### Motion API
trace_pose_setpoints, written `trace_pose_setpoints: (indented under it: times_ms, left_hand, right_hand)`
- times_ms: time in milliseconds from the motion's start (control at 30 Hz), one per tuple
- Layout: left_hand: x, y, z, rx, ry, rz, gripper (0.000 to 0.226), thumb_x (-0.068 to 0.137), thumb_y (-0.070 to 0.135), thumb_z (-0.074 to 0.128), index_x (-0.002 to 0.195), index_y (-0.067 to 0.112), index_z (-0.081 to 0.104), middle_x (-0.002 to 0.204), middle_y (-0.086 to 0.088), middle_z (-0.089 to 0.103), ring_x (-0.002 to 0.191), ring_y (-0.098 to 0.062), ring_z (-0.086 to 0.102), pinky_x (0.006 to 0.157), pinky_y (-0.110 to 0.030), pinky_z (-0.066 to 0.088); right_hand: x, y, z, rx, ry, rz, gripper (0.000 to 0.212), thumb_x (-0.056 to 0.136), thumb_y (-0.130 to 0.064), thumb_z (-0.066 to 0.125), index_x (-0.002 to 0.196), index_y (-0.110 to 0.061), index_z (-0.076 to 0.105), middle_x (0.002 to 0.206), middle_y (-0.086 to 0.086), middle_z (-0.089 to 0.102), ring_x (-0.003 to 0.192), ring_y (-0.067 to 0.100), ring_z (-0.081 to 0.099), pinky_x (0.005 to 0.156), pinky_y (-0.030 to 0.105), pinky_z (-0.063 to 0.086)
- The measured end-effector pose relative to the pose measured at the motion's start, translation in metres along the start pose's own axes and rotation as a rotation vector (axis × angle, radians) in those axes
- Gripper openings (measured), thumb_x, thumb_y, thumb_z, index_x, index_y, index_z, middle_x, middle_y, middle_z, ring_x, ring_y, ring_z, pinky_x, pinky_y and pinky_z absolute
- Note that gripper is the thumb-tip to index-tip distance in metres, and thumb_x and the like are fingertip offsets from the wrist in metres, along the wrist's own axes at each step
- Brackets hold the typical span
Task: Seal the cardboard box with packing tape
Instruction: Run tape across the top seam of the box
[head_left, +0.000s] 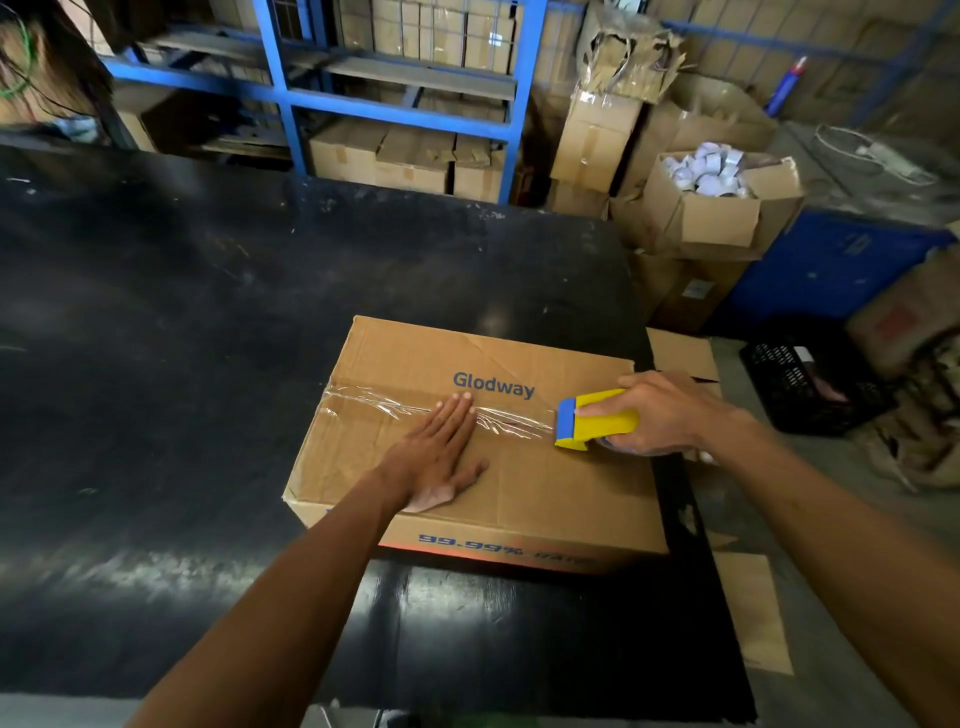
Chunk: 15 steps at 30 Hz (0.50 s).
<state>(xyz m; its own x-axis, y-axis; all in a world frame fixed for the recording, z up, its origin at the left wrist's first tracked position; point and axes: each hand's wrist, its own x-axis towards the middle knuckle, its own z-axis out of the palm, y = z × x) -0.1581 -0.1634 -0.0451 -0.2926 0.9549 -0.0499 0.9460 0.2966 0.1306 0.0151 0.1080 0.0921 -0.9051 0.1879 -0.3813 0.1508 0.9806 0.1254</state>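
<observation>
The cardboard box (467, 441) is set flat on the black table (182, 312), near the table's right edge, with the flaps closed and the centre seam facing up. A strip of clear packing tape (415, 408) is laid along that seam from the left edge of the box toward the right, wrinkled in places; it is not yet carried to the right edge.

The left hand (441, 457) is pressed palm-down on the near flap, fingers extended and flat, nothing gripped, fingertips reaching onto the tape. This placement is judged to serve two ends: the flaps are kept shut and the box is kept from sliding while tape is drawn. The left forearm is stretched forward from the lower left.

The yellow and blue tape dispenser (595, 420) is clasped by the right hand (670, 413), fingers curled tight around its body, the blue front edge held low against the box top at the leading end of the tape. The roll itself is mostly hidden under the hand, so the remaining tape cannot be judged. The right wrist is held roughly level, forearm coming in from the right.

The seam is judged about two-thirds covered. Stacked cartons (405, 156) and a blue rack (280, 93) are seen behind the table.
</observation>
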Motion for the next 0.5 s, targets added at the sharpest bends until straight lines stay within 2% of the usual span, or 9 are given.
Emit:
trace_pose_setpoints:
  times_ms: [100,167,267,333,400,500]
  left_hand:
    - [-0.002,0.002,0.0,-0.012,0.001,0.009,0.081,0.1,0.061,0.009,0.155,0.005,-0.006,0.163,-0.014,-0.015,0.15,-0.023,-0.018,0.123,-0.036,-0.01]
    - [-0.002,0.001,-0.001,-0.045,0.006,0.007,0.081,0.1,0.062,0.012,0.155,0.007,-0.009,0.163,-0.011,-0.016,0.15,-0.021,-0.019,0.123,-0.036,-0.008]
    - [0.001,0.006,-0.005,-0.102,0.042,-0.034,0.085,0.099,0.061,0.023,0.155,0.008,-0.012,0.163,-0.011,-0.016,0.151,-0.018,-0.017,0.124,-0.038,-0.002]
    - [0.009,0.02,-0.009,-0.087,0.033,-0.104,0.09,0.096,0.059,0.03,0.154,0.006,-0.014,0.162,-0.014,-0.019,0.15,-0.021,-0.02,0.124,-0.038,-0.007]
    - [0.027,0.051,-0.011,-0.064,0.037,-0.132,0.092,0.092,0.064,0.021,0.154,0.004,-0.012,0.162,-0.017,-0.018,0.149,-0.025,-0.022,0.122,-0.038,-0.013]
    - [0.058,0.108,-0.002,-0.101,0.015,-0.158,0.105,0.085,0.078,-0.002,0.154,-0.002,-0.001,0.163,-0.022,-0.007,0.151,-0.03,-0.012,0.123,-0.042,-0.007]
  right_hand:
    - [0.0,0.002,-0.002,0.012,0.014,-0.023,0.051,0.085,-0.068,0.051,0.133,-0.065,0.035,0.132,0.004,0.049,0.122,0.027,0.049,0.091,0.039,0.045]
    - [-0.002,0.006,0.001,0.034,0.011,-0.027,0.053,0.085,-0.067,0.051,0.136,-0.061,0.037,0.128,0.003,0.05,0.119,0.026,0.049,0.087,0.037,0.044]
    - [-0.001,0.011,0.004,0.079,0.071,-0.084,0.048,0.086,-0.065,0.051,0.133,-0.06,0.042,0.102,-0.004,0.048,0.093,0.016,0.05,0.067,0.028,0.034]
    - [0.001,0.013,0.005,0.084,0.106,-0.117,0.043,0.086,-0.061,0.052,0.129,-0.055,0.05,0.097,-0.006,0.05,0.087,0.014,0.05,0.063,0.026,0.032]
    - [0.004,0.016,0.005,0.085,0.127,-0.131,0.042,0.086,-0.059,0.053,0.127,-0.053,0.053,0.099,-0.006,0.053,0.091,0.016,0.054,0.063,0.027,0.036]
    - [0.008,0.021,0.005,0.103,0.152,-0.138,0.046,0.083,-0.059,0.055,0.129,-0.058,0.051,0.102,-0.005,0.055,0.098,0.019,0.055,0.069,0.031,0.036]
